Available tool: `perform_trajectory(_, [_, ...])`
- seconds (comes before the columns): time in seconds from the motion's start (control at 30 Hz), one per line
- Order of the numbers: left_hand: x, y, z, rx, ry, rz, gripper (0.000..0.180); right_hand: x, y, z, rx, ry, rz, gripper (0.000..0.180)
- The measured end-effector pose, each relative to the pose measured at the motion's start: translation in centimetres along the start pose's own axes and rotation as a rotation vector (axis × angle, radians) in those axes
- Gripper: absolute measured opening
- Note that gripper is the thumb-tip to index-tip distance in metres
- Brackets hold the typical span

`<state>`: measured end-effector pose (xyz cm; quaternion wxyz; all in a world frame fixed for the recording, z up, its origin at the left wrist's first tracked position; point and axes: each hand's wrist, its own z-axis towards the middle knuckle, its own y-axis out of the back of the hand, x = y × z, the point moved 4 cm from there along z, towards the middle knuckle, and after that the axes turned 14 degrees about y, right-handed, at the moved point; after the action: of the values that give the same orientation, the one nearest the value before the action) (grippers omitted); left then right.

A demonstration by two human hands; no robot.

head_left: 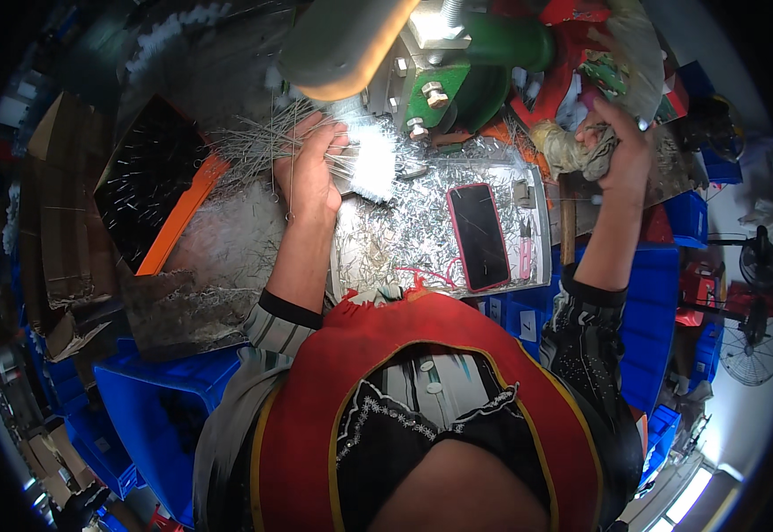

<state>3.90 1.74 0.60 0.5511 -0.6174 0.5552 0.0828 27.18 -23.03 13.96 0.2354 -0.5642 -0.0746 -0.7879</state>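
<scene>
A loose bundle of thin metal wires point(246, 142) fans out to the left of my left hand point(314, 173). The fingers of that hand are closed round it, and the right-hand wire ends reach the glare under a green machine point(484, 97) with large bolts. Strong light washes out what those ends touch. At the right, my right hand point(626, 158) grips a rag-wrapped handle point(573, 151) beside the machine's red part. Below the machine, a pale tray point(544, 244) carries many short wire pieces, a dark phone with a red edge point(479, 238) and a small pink-handled tool point(526, 257).
A lamp point(342, 53) hangs low over the work. To the left lies a dark box with an orange edge point(183, 217), near a cardboard box point(72, 195). Blue bins point(152, 399) stand on both sides of me. Fans point(753, 350) are at the far right.
</scene>
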Motion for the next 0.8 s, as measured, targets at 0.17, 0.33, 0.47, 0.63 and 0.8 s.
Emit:
perform_trajectory(0.17, [-0.2,-0.2,-0.3,0.040,0.021,-0.003,0.032,-5.4,-0.3,-2.5,0.101,0.435,-0.078,0.005])
perform_trajectory(0.33, [0.2,0.9,0.2,0.089,-0.007,-0.104,0.035,-5.4,1.4,-1.4,-0.041,0.087,0.093,0.007])
perform_trajectory(0.47, [0.1,1.1,0.2,0.081,-0.025,-0.161,0.035,-2.4,0.7,-0.4,-0.054,0.008,-0.025,0.014])
perform_trajectory(0.63, [-0.1,0.1,0.1,0.080,-0.021,-0.187,0.035,0.4,0.3,0.8,0.058,-0.112,-0.079,0.016])
perform_trajectory(0.8, [-0.3,0.5,0.3,0.067,-0.051,-0.183,0.032,-2.2,-0.3,-0.5,-0.072,-0.005,-0.027,0.016])
